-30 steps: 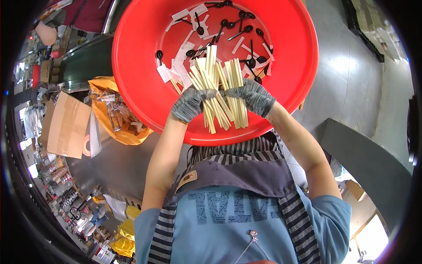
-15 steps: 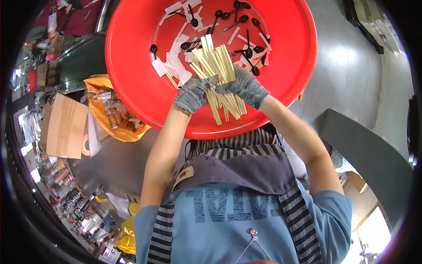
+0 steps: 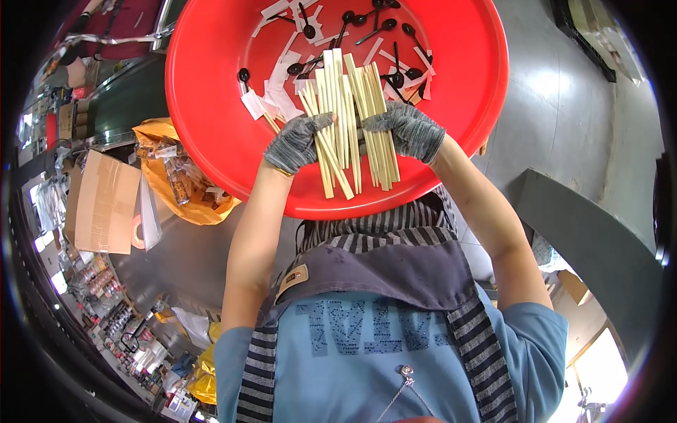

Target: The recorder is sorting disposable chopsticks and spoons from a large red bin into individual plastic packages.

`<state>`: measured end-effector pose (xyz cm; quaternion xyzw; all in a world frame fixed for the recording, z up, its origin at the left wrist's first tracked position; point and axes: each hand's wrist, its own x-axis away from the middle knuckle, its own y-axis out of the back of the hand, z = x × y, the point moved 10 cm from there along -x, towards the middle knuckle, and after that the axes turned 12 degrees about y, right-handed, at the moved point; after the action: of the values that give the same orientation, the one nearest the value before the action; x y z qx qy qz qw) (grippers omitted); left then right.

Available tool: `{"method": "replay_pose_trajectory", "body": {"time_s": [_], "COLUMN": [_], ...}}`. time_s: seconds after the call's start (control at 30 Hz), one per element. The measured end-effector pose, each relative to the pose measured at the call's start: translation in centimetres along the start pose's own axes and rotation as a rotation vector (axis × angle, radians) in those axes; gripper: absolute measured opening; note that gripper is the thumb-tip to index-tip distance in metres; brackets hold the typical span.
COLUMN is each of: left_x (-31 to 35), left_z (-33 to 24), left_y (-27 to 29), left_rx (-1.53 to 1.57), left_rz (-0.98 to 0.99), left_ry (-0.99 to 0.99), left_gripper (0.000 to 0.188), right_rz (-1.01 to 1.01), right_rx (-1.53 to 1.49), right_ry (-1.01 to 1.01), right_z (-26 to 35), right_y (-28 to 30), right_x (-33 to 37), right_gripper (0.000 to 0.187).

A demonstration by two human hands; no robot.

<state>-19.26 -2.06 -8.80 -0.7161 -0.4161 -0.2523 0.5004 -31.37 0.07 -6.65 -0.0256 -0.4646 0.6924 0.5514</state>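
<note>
Over a big red plastic tub point(image 3: 201, 151), both my hands, in grey knit gloves, hold pale wooden chopsticks. My left hand point(image 3: 290, 144) is closed round the left bundle of chopsticks point(image 3: 327, 92), its thumb lying across the front. On the other side, my right hand point(image 3: 417, 132) grips a second bundle of chopsticks point(image 3: 375, 144), also with the thumb in front. The bundles stand side by side, mostly upright in the picture, with a narrow gap low down. Some sticks on the left cross at a slant. The fingers behind the sticks are hidden.
Black plastic spoons point(image 3: 309, 29) and white paper slips point(image 3: 279, 95) lie scattered in the tub, with a few loose chopsticks point(image 3: 269, 121). Left of it are an orange bag point(image 3: 211, 213) of packets and a cardboard box point(image 3: 106, 204). A grey curved panel point(image 3: 585, 225) stands at right.
My hands have moved apart, and the tangled, fanned chopsticks now stand straighter as two bundles. My right hand has shifted a little to the right, my left slightly to the left.
</note>
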Motion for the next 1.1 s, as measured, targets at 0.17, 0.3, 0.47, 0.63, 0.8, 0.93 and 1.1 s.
{"method": "replay_pose_trajectory", "body": {"time_s": [0.17,0.3,0.47,0.63,0.8,0.93,1.1], "left_x": [0.1,0.4,0.3,0.5,-0.3,0.7,1.1], "left_z": [0.0,0.2,1.4,1.1,0.4,1.0,0.6], "left_y": [0.2,0.6,0.7,-0.2,3.2,0.6,0.2], "left_rx": [0.03,-0.028,-0.001,0.029,-0.376,0.02,-0.221], "left_rz": [-0.031,-0.064,-0.065,-0.008,-0.14,-0.051,-0.092], "left_ry": [-0.01,-0.012,0.016,-0.007,-0.265,-0.016,-0.083], "left_gripper": [0.034,0.032,0.028,0.032,0.035,0.034,0.031], "right_rz": [-0.013,-0.047,-0.071,-0.097,-0.126,-0.118,-0.063], "right_rx": [0.005,0.089,0.384,0.22,-0.083,-0.118,-0.103], "right_ry": [-0.035,-0.072,0.177,0.143,0.107,0.052,0.038], "right_z": [-0.1,-0.9,0.9,-0.1,0.0,0.2,-0.4], "right_y": [0.8,1.5,0.5,0.6,-0.1,0.0,-0.9], "right_x": [0.3,0.6,1.1,1.2,1.5,1.9,1.9], "right_gripper": [0.04,0.039,0.029,0.025,0.023,0.023,0.029]}}
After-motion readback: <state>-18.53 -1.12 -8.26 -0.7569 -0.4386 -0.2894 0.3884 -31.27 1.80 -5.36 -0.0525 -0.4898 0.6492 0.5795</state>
